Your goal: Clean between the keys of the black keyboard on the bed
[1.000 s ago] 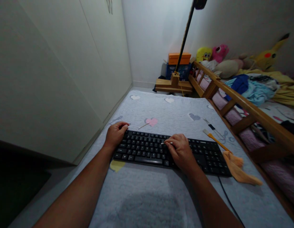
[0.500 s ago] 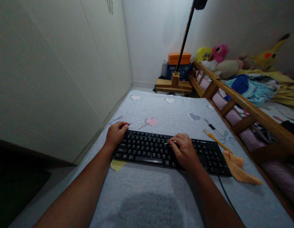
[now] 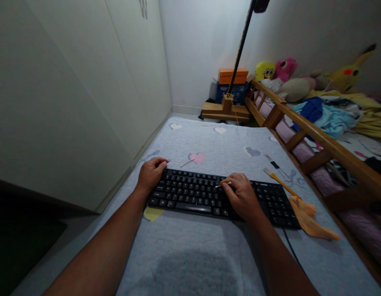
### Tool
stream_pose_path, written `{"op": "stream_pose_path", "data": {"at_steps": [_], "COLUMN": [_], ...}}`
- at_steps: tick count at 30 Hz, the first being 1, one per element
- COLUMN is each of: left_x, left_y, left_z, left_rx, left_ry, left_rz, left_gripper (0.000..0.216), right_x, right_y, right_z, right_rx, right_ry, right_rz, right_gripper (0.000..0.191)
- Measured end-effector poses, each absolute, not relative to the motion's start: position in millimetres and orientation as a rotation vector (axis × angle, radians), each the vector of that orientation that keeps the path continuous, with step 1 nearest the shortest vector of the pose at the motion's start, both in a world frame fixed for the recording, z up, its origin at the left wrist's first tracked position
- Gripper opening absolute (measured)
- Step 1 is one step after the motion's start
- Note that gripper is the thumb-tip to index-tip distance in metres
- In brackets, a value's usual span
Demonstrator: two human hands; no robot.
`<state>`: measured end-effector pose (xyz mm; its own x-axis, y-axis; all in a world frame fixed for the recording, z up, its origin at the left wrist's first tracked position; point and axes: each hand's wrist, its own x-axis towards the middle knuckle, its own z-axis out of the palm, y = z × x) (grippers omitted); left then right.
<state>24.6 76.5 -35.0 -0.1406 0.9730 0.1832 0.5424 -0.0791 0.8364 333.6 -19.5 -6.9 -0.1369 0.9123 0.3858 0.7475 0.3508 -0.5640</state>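
A black keyboard (image 3: 190, 191) lies on the pale blue cover with printed hearts. Its upper left corner is gripped by my left hand (image 3: 151, 174), whose fingers are closed around the edge. Over the keys right of the middle, my right hand (image 3: 241, 193) pinches a white cotton swab (image 3: 219, 186); one tip points left, close to the keys. Whether that tip touches a key I cannot tell. A second cotton swab (image 3: 187, 163) rests on the cover beyond the keyboard, partly across a pink heart.
Right of the keyboard lie a brush with a yellow handle (image 3: 284, 185), an orange cloth (image 3: 310, 220) and a thin wire tool (image 3: 274, 165). The keyboard's cable (image 3: 292, 246) runs toward me. A wooden bed rail (image 3: 326, 139) borders the right, a pale cabinet (image 3: 85, 82) the left.
My right hand has shifted very slightly to the right with the cotton swab. My left hand and the keyboard stay where they were.
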Motion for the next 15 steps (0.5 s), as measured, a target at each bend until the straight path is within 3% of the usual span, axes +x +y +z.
{"op": "stream_pose_path", "data": {"at_steps": [15], "left_x": [24.6], "left_y": [76.0], "left_z": [-34.8], "left_rx": [1.649], "left_ry": [1.713], "left_rz": [1.133], "left_gripper": [0.032], "right_x": [335.1], "right_y": [-19.4], "right_z": [-6.2], "right_rx": [-1.455], "right_ry": [-1.906], "right_rz": [0.319], "right_gripper": [0.02]}}
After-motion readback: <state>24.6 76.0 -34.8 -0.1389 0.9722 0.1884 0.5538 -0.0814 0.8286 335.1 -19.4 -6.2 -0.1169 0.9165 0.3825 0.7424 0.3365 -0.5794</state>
